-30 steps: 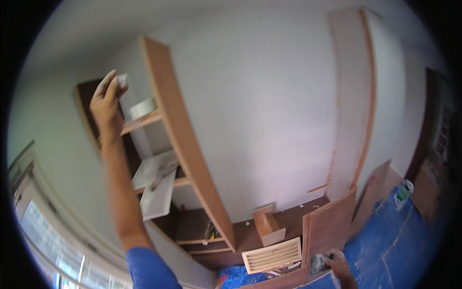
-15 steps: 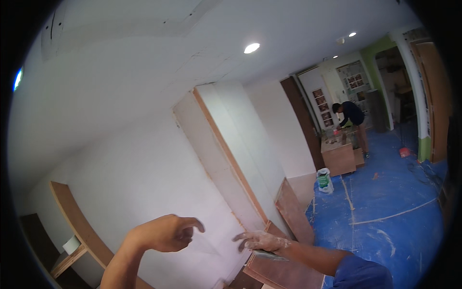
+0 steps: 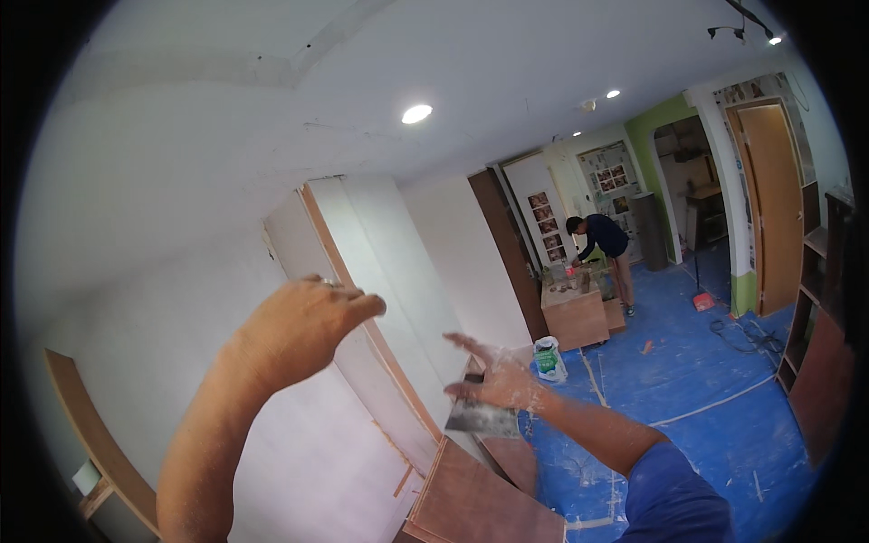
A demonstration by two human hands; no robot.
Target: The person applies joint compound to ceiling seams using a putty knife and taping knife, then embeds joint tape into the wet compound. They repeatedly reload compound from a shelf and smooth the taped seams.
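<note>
My left hand is raised in front of the white wall, its back toward me and a ring on one finger. Its fingers bend down and forward in a loose curl; nothing shows in them, though the palm side is hidden. To the right, my right hand is smeared with white dust and has its index finger and thumb stretched apart. Under it hangs a putty knife with a wide grey, dusty blade; its handle is hidden by the hand, which grips it with the other fingers. The blade is apart from any wall.
A boxed-in column with a wooden edge strip stands ahead. Brown boards lean below my hands. Beyond, a person bends over a wooden cabinet beside a white-green bag. Blue sheeting covers the floor; shelving stands right.
My view has turned to the right. Both hands have risen, the left one most and closer to me; the putty knife has come up with the right hand, showing more blade.
</note>
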